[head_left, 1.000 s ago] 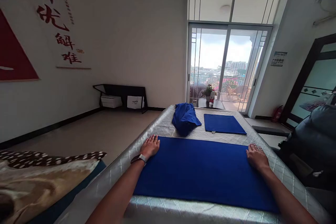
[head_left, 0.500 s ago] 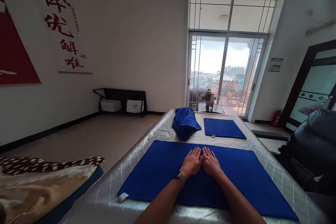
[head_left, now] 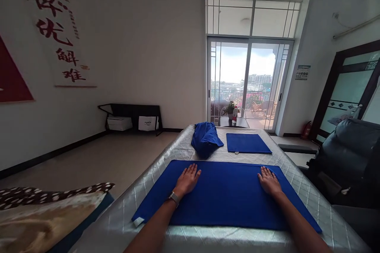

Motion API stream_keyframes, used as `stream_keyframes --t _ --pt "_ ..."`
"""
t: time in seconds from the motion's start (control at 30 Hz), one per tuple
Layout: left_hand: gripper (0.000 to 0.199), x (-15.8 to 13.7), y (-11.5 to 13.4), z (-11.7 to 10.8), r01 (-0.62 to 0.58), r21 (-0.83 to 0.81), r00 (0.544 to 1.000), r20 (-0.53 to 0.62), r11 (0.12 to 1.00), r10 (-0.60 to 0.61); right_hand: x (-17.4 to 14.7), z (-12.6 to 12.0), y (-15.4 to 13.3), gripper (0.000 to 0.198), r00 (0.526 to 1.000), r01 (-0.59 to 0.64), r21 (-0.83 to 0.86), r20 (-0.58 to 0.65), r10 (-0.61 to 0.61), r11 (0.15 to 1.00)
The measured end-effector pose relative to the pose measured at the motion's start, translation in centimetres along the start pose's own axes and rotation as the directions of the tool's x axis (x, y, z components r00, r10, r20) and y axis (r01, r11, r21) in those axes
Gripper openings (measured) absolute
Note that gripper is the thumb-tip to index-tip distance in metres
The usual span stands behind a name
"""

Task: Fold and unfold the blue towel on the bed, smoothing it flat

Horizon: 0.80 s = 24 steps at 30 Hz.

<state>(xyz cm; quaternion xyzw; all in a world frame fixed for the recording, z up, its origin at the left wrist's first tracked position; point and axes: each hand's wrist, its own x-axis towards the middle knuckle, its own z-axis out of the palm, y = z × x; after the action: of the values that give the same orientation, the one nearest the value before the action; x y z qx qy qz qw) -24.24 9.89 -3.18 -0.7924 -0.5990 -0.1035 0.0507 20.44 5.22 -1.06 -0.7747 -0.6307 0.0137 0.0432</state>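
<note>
A blue cloth (head_left: 228, 197) lies spread flat across a silvery quilted table cover (head_left: 225, 237), with a white tag at its near left corner. Toward the cloth's left side, my left hand (head_left: 187, 180) rests palm down on it, fingers stretched out; a watch is on that wrist. My right hand (head_left: 269, 181) presses flat near the cloth's right side, fingers extended. Neither hand holds anything. Beyond the cloth are a crumpled heap of blue fabric (head_left: 205, 139) and a smaller blue cloth (head_left: 248, 143) lying flat.
A dark padded chair (head_left: 347, 162) stands close on the right. At lower left is a patterned fabric item (head_left: 53, 213). Behind the far end, a small table holds a plant (head_left: 229, 108) and a bottle (head_left: 234, 114). A black rack (head_left: 133, 118) stands by the wall.
My hands have slid apart from the middle of the blue cloth, the left one leftward and the right one rightward. The camera view has turned slightly.
</note>
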Motion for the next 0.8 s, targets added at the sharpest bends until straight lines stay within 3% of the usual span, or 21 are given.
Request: stream_keyframes --t 0.13,0.23,0.43,0.67,0.8 --pt "0.055 -2.2 -8.6 0.0 0.1 0.048 0.995 -0.017 0.994 -0.1 0.5 1.0 8.1 0.069 0.991 -0.118 0.002 -0.061 0.118 0.993" --pt "0.06 -3.0 -11.6 0.2 0.187 0.041 0.982 -0.05 0.982 -0.185 0.8 1.6 10.0 0.069 0.989 -0.121 0.018 -0.083 0.122 0.992" --pt "0.071 -2.5 -10.8 0.1 0.326 0.009 0.945 0.004 0.945 -0.326 1.0 1.7 9.4 0.069 0.99 -0.124 -0.037 -0.073 0.121 0.992" --pt "0.068 -3.1 -10.2 -1.1 0.323 -0.024 0.946 0.027 0.946 -0.322 0.3 0.7 9.0 0.064 0.985 -0.138 -0.216 -0.133 0.11 0.967" --pt "0.071 -2.7 -9.5 -2.4 0.322 -0.003 0.947 0.008 0.947 -0.322 0.4 -1.0 6.1 0.058 0.975 -0.075 -0.347 -0.223 -0.004 0.935"
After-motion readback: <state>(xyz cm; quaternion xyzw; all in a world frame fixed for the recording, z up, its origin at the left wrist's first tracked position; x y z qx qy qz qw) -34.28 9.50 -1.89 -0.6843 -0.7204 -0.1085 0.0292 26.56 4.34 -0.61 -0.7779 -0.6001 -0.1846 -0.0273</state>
